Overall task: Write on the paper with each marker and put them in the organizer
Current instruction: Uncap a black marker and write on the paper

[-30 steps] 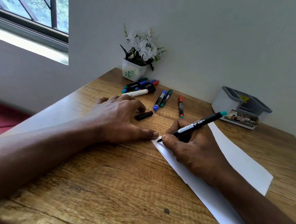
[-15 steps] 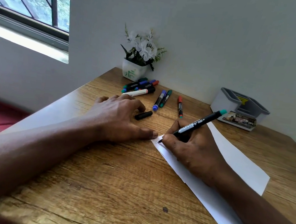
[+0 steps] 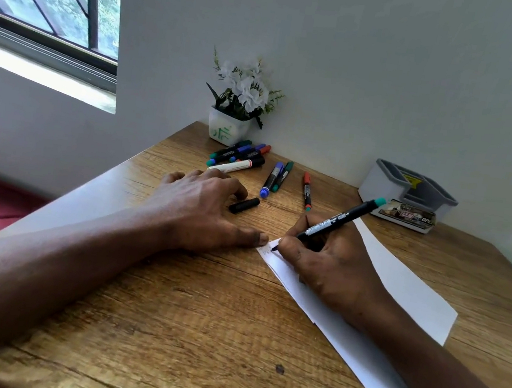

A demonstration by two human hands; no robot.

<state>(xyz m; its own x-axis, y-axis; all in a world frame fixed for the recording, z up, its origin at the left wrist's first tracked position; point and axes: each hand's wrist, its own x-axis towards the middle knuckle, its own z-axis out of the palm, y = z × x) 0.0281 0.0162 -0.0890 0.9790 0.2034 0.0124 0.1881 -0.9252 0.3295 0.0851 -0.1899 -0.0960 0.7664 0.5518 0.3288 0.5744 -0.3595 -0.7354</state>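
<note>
I hold a thin black marker with a green end (image 3: 338, 223) in my right hand (image 3: 332, 269), pinched tight between my thumb and fingers. It leans back toward the wall, and its dark tip touches the near left corner of the long white sheet of paper (image 3: 399, 284) on the brown wooden table (image 3: 197, 332). A few small faint marks sit on the paper by the tip. My left hand (image 3: 200, 209) lies flat on the table with nothing in it, and my thumb presses the paper's corner. A small black cap (image 3: 244, 205) lies just past my left fingers. More markers (image 3: 272, 179) lie loose near a white pot of white flowers (image 3: 229, 128). The grey plastic organizer (image 3: 408, 189) stands by the wall, well apart from my marker. Since a second ago my hands have hardly moved; the marker tip has stayed at that same corner.
</note>
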